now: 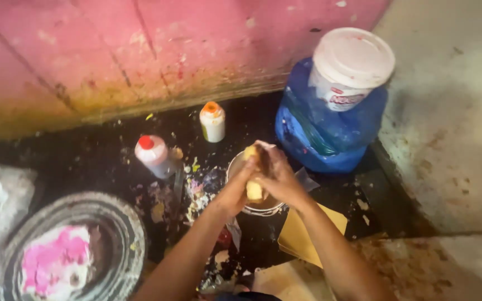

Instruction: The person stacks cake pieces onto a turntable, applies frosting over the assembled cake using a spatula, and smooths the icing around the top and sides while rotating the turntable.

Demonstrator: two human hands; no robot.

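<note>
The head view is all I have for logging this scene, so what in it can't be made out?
- Yellow lump: mostly hidden by the left hand and right hand pressed around it; its shape is unclear.
- Small metal bowl: its contents are hidden by the hands.
- Round tray with pink mass: cut by the bottom edge.
- Bottle labels: too blurred and small.

Operator body: two bare forearms and hands.
Left hand (235, 187) and right hand (280, 178): no sleeves, gloves, rings or wristbands visible; yellowish smears on fingers (250, 153).
</note>
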